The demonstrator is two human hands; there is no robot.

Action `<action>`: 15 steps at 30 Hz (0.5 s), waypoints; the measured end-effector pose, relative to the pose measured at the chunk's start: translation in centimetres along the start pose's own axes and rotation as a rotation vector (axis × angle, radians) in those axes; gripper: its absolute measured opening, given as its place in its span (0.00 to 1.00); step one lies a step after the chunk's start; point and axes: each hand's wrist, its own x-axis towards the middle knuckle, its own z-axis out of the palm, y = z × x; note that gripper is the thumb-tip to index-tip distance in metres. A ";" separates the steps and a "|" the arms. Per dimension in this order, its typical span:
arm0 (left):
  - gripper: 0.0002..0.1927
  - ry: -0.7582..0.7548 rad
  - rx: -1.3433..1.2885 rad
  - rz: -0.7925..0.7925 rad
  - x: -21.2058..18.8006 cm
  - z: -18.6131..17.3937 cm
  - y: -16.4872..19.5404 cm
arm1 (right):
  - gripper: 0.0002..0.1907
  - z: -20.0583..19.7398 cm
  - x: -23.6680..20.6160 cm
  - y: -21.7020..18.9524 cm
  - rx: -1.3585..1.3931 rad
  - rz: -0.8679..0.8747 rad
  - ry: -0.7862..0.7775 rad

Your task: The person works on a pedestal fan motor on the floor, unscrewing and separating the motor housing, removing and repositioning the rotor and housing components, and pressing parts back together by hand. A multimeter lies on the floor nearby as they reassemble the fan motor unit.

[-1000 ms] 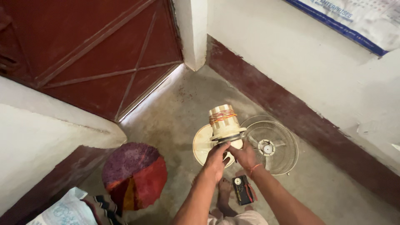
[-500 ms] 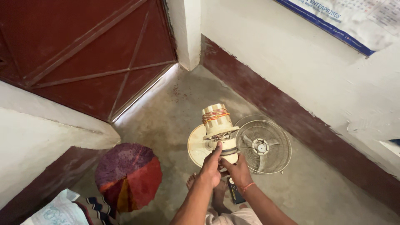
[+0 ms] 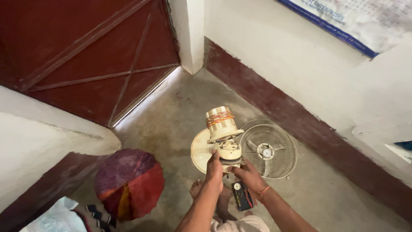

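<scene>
- Already the wire fan guard (image 3: 268, 151) is lying off, beside the work.
- Both hands, left hand (image 3: 214, 168) and right hand (image 3: 249, 177), are gripping the bared fan motor (image 3: 223, 133), fingers closed around it.

The scene is lit softly and unevenly. A bright strip of daylight is seen under the red door (image 3: 90, 56), spilling onto the concrete floor (image 3: 171, 116). The white walls (image 3: 300, 68) are brightly lit, slightly washed out. Lower corners are dim. Wide-angle bending is noticed at the edges. Focus is fairly sharp centrally.
</scene>
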 end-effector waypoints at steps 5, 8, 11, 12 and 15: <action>0.30 0.033 -0.059 0.017 -1.8 -0.3 1.2 | 0.39 -0.1 -1.6 -2.5 -0.342 -0.304 0.158; 0.31 0.003 -0.137 0.024 -2.7 -0.4 1.6 | 0.33 0.6 -2.4 -5.1 -0.820 -0.562 0.117; 0.30 0.005 -0.104 0.098 -2.5 -0.3 1.6 | 0.21 1.7 -2.8 -7.1 -0.895 -0.661 0.192; 0.30 0.011 -0.077 0.128 -2.3 -0.3 1.6 | 0.18 2.1 -2.7 -7.5 -0.853 -0.662 0.253; 0.31 0.018 0.010 0.109 -1.9 -0.5 1.3 | 0.23 2.6 -3.2 -7.7 -0.914 -0.755 0.090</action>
